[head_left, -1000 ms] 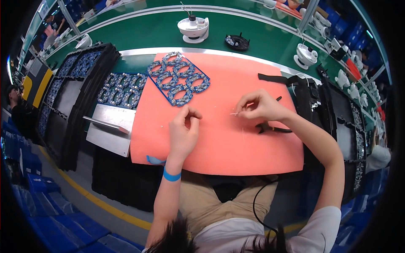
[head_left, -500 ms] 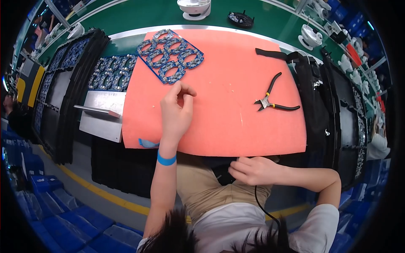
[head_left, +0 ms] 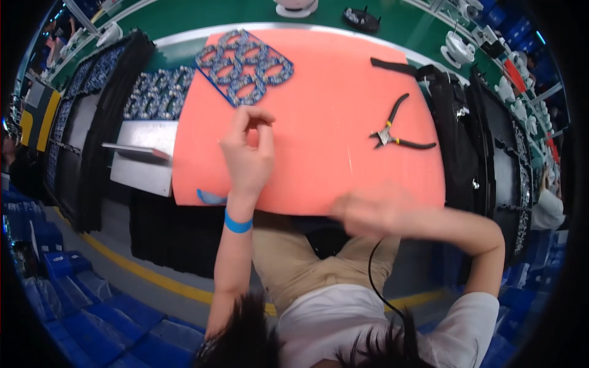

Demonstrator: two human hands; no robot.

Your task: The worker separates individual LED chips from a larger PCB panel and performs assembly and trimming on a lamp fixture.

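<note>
My left hand hovers over the pink mat, its thumb and fingers curled together in a loose ring. Nothing shows between the fingertips. A blue band circles that wrist. Just beyond the hand lies a panel of blue ring-shaped circuit boards. My right hand is smeared by motion above the mat's near edge, so its fingers cannot be made out. Farther right on the mat rest diagonal cutters with black and yellow handles, spread apart, touched by neither hand.
Left of the mat are another circuit board panel, a metal plate fixture and stacked black trays. A black bag-like item lies along the right side. A black cable hangs near my lap. A blue strip lies at the mat's lower left.
My right hand has risen from my lap toward the mat's near edge. My left hand stays curled in nearly the same place. The whole view has shifted slightly.
</note>
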